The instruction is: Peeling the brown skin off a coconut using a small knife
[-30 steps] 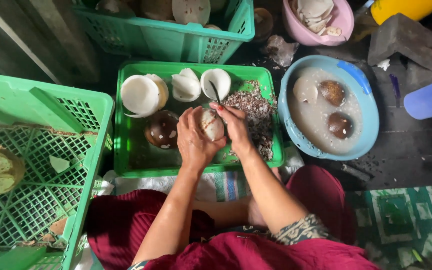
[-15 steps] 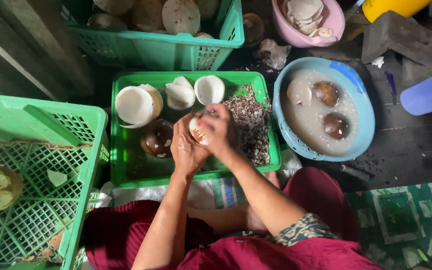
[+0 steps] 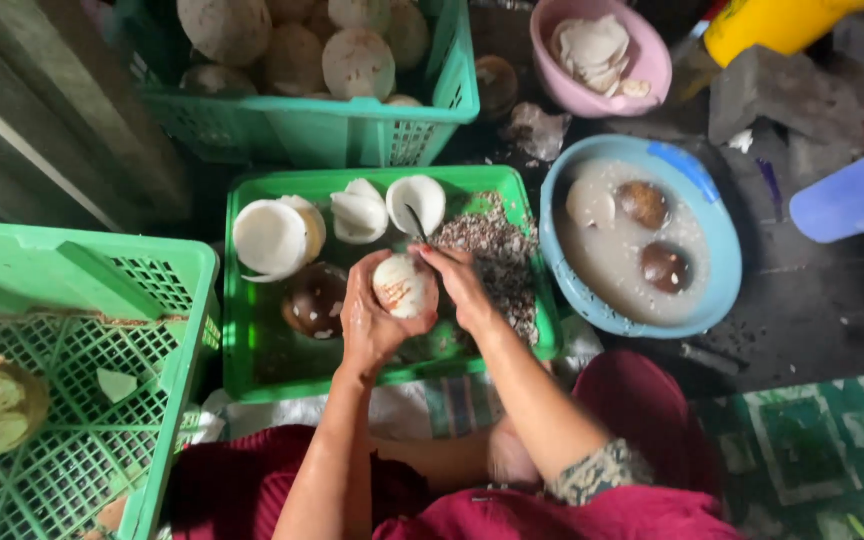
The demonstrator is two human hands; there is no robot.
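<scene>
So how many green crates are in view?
3: one at the top holding coconuts, one in the middle under the hands, one at the left edge. More may lie outside the picture.

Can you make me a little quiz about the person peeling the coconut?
1. True or false: the left hand cups the peeled coconut.
2. What colour is the basin of cloudy water: A pink, B blue, C green?
3. Fill in: the right hand holds a small ____ against the coconut.

Key: 1 true. 2 B. 3 blade, over the green crate of peelings.
</scene>
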